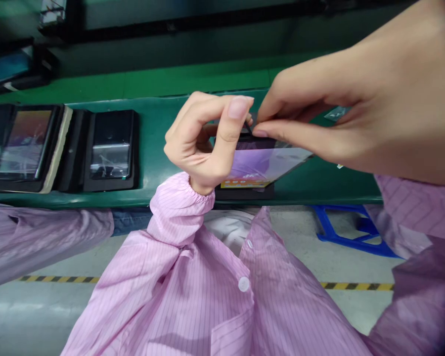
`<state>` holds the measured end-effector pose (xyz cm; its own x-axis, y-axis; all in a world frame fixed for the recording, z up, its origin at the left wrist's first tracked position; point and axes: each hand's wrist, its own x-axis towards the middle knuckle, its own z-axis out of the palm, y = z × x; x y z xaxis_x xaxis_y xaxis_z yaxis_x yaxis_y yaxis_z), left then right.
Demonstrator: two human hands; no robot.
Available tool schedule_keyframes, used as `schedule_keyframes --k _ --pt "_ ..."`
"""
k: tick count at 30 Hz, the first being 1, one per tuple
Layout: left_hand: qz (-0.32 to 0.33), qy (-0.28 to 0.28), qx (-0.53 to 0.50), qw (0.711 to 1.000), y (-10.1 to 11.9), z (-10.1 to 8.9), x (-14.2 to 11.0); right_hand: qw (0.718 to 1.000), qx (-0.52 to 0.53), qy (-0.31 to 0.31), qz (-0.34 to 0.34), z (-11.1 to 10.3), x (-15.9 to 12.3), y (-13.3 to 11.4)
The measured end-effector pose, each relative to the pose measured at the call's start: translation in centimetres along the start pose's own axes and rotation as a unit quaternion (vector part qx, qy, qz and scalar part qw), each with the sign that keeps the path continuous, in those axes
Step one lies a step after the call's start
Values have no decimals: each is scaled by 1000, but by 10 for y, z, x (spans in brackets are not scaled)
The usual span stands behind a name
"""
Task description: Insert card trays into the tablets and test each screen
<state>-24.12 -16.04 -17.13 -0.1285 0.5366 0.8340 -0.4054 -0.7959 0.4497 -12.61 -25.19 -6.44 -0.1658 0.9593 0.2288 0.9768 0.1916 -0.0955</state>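
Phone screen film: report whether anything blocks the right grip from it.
Nothing visible does: the right grip pinches the thin dark tab at the top edge of the film, and the left grip curls beside it, not between.

The fingers (237,106) hide the top of the smartphone (259,165).

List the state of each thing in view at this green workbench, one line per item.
Left hand: raised, fingers curled above the phone.
Right hand: thumb and forefinger pinching the film's upper edge.
Clear plastic film: tilted, overhanging the phone's right side.
Black smartphone: screen lit purple, lying in a tray.
Leftmost visible smartphone: screen lit, in a black tray.
Second smartphone: screen dark, in a black tray.
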Motion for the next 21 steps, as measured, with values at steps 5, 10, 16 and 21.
schedule_keyframes --k 5,10,16,21 --pt "-10 -21 0 1000 -1 -2 0 997 72 -4 -9 3 -1 10" --pt "-27 -21 7 999 3 -2 0 990 133 -35 40 6 -1 16" --pt "-66 -14 23 997 9 -2 0 993 112 -33 2 4 0 24" --pt "-45 -3 -3 999 5 1 -1 983 177 -44 19 3 -4 21"
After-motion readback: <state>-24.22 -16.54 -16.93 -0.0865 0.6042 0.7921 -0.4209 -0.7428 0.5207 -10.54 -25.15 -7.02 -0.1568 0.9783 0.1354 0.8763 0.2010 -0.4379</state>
